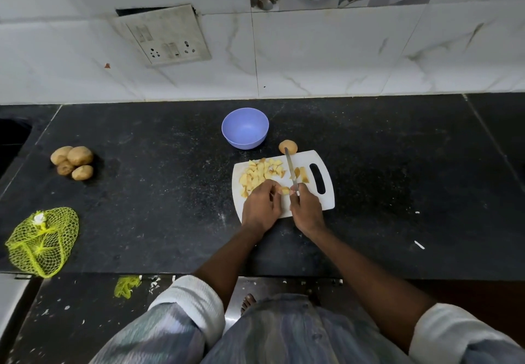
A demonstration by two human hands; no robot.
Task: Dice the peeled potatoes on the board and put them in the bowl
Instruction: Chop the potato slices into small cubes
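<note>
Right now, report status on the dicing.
Right hand grips knife; left hand pinches potato piece. Diced potato piled on board. Bowl empty. Nothing blocking.

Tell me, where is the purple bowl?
In the head view the purple bowl sits on the black counter, just behind the white cutting board, left of a whole potato.

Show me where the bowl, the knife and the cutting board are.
bowl [245,128]: head view, inside of its bare bottom.
knife [291,171]: head view, middle of the blade.
cutting board [326,201]: head view, bare corner near the handle slot.
</note>
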